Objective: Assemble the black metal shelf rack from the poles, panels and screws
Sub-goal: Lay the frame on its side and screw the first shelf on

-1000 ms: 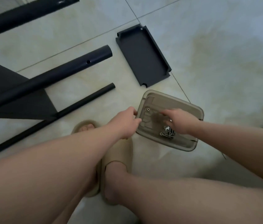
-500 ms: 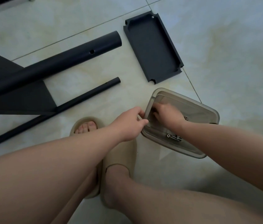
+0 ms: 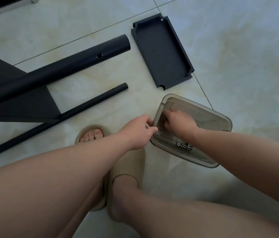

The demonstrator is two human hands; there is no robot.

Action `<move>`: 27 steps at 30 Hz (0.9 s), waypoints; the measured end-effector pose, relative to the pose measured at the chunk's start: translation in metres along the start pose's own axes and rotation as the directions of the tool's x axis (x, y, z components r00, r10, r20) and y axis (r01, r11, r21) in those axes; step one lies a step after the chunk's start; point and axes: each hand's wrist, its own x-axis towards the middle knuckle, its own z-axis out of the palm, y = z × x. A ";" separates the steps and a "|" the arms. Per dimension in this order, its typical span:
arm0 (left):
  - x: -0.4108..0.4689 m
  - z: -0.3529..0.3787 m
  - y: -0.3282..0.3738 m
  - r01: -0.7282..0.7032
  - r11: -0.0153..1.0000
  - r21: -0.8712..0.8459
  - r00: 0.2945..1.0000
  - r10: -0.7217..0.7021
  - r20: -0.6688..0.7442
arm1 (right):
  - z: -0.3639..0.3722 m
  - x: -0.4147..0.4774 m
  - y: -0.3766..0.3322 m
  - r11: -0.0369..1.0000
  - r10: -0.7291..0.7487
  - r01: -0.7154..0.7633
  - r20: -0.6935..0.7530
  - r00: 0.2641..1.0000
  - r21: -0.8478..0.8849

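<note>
The small silver screws (image 3: 185, 145) lie in a loose cluster against the near long wall of the translucent grey-brown plastic box (image 3: 221, 121). The box sits on the pale tiled floor (image 3: 238, 48), its long axis running left to right with the right end angled toward the person. The right hand (image 3: 176, 124) is inside the box at its left end, so the screws lie back toward the person from its fingers — just beside the wrist, and nearer this hand than the other. Its fingers curl down toward the box's bottom, but the back of the hand hides whether they pinch a screw, so I cannot tell. The left hand (image 3: 140, 133) stays outside, thumb and fingers pinching the rim of the left short end — probably to steady the box. Reaching the cluster would mean drawing the right hand back along the near wall. Beyond the box lie the small black metal tray panel (image 3: 162, 52), the thick black metal pole (image 3: 66, 66) and the thin black metal pole (image 3: 92, 102), untouched.
</note>
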 end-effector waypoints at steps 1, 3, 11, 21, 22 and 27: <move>-0.001 -0.001 0.001 0.004 1.000 0.016 1.000 -0.004 0.007 | -0.004 -0.004 -0.001 0.999 0.007 -0.007 0.004 1.000 0.036; -0.003 -0.004 0.005 0.039 0.997 0.069 0.999 -0.041 0.029 | -0.014 -0.013 -0.002 0.994 0.023 -0.022 -0.008 1.000 0.107; -0.039 -0.048 0.032 0.328 0.843 -0.427 0.936 -0.349 0.031 | -0.098 -0.067 -0.038 0.956 -0.003 0.070 -0.229 0.973 0.284; -0.171 -0.128 0.067 0.156 0.521 -0.839 0.987 -0.114 0.113 | -0.208 -0.168 -0.136 0.875 -0.237 0.379 -0.416 0.878 0.301; -0.184 -0.134 0.064 0.144 0.512 -0.847 0.989 -0.090 0.114 | -0.215 -0.178 -0.147 0.870 -0.266 0.403 -0.417 0.869 0.285; -0.246 -0.160 0.046 0.075 0.437 -0.896 0.997 -0.025 0.072 | -0.233 -0.217 -0.202 0.846 -0.380 0.499 -0.443 0.812 0.188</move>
